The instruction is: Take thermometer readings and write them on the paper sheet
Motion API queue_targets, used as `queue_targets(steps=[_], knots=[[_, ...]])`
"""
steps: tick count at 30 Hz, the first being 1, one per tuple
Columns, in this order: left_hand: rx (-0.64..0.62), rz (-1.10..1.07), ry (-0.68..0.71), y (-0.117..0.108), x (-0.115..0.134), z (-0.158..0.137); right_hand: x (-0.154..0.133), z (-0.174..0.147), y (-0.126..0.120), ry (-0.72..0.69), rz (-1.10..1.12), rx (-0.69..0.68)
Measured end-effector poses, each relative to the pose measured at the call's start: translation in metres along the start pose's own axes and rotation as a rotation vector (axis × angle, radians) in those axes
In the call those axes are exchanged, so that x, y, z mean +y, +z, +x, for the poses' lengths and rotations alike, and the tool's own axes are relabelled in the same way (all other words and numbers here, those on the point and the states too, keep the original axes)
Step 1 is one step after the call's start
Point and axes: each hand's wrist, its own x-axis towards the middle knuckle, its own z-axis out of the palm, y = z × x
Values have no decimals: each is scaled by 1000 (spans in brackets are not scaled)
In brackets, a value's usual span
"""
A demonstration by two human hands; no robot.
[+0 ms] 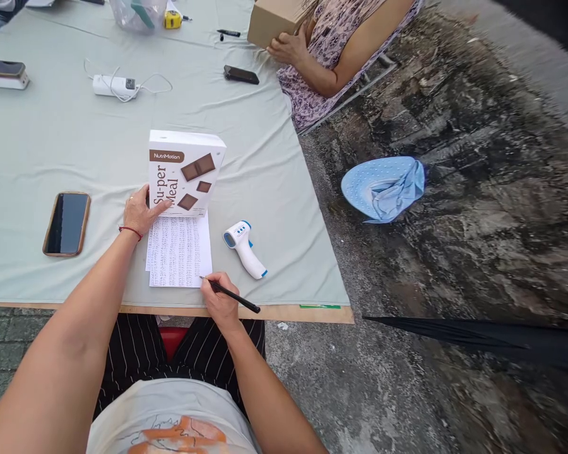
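Orange-printed white shirt (170, 410); black trousers (137, 350), thin white pinstripes; dark-red bracelet (131, 231).

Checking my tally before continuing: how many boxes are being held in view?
2: the white box in the left hand, left of centre, and the brown box in a co-worker's hand, top centre. More may be out of frame.

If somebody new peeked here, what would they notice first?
Probably the white Su-per Meal box, held by the left hand by the written sheets. Next, perhaps the light-blue dotted cloth item right of the table. Then the black pen in the right hand, near the sheets' lower right corner.
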Motion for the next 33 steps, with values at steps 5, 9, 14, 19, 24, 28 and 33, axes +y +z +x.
queue_targets(steps=[5,9,14,19,24,28,33], knots=[[2,-1,5,-2,1,-1,-2,-2,-2,-4,2,6],[-9,-4,1,-5,0,-4,-1,-3,-1,-39,31,75],[-8,-9,6,-7,-1,-5,0,7,4,-219,3,124],[-12,-6,-1,-8,-2,-5,-5,30,6,-293,-150,56],[-9,-11,2,-8,-2,-6,-5,61,9,-245,-356,0],[-8,-7,7,-7,-3,-6,-4,76,17,-160,-466,-45],[-6,-1,6,-6,-4,-5,-5,74,24,-155,-395,-65]])
